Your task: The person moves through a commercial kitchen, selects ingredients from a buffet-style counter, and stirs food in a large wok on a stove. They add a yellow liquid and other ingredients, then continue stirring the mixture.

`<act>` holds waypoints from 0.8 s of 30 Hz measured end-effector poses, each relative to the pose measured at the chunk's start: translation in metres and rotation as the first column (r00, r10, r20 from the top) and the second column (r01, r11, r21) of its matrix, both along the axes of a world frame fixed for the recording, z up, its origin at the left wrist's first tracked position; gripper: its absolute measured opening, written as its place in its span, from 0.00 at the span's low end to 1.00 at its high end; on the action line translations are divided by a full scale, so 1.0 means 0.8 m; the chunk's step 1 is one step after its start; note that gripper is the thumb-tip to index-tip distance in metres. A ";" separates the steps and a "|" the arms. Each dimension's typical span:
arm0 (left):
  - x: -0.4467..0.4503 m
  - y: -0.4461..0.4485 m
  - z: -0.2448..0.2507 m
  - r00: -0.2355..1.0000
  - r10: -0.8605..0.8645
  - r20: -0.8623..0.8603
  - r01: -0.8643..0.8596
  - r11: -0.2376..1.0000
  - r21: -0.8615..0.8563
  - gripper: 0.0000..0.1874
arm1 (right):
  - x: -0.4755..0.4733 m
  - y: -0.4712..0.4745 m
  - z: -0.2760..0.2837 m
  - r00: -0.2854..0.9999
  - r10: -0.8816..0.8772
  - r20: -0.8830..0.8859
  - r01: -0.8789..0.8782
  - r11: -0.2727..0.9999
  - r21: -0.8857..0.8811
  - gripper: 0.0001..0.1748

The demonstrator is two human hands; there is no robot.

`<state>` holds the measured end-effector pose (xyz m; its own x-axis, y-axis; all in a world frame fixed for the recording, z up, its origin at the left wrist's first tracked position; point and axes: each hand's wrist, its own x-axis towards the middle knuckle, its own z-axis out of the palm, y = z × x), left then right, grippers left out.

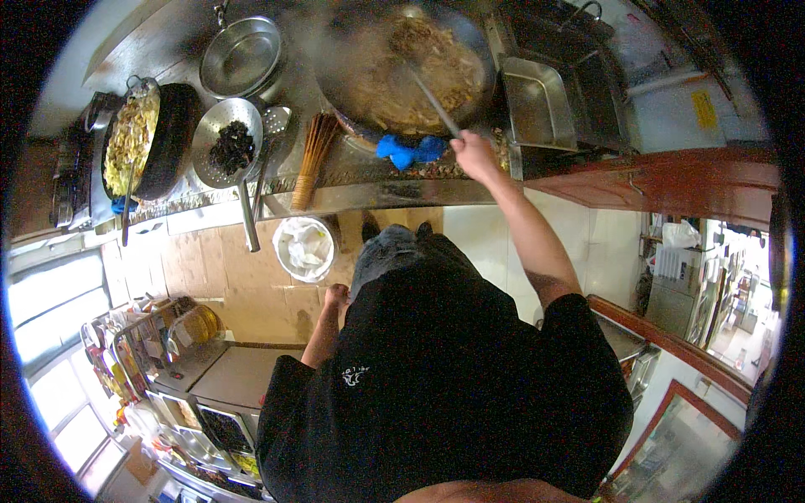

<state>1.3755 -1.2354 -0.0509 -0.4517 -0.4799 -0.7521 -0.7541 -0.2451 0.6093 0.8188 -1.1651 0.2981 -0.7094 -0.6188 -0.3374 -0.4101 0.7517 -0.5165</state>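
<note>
My right hand grips the handle of a long metal ladle or spatula, whose far end lies in the food in a large steaming wok. Brown sliced pieces and liquid fill the wok. Against its near rim, beside my right hand, lies a blue cloth. My left hand hangs low by my side, near a white bin with a plastic liner; its fingers are partly hidden, so I cannot tell whether it holds anything.
Left of the wok are a bamboo wok brush, a perforated strainer with dark food, a steel bowl and a second wok of yellowish food. A steel tray stands right. Behind me is a counter.
</note>
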 end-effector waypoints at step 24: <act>-0.059 0.028 0.135 0.982 0.096 0.161 -0.098 0.995 0.003 0.13 | -0.036 0.102 0.087 0.985 -0.074 0.153 0.118 0.948 -0.297 0.16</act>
<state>1.3284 -1.2130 0.0569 -0.2764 -0.5072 -0.8163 -0.8140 -0.3279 0.4794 0.7898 -1.0833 0.3676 -0.7304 -0.6383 -0.2429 -0.2518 0.5823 -0.7730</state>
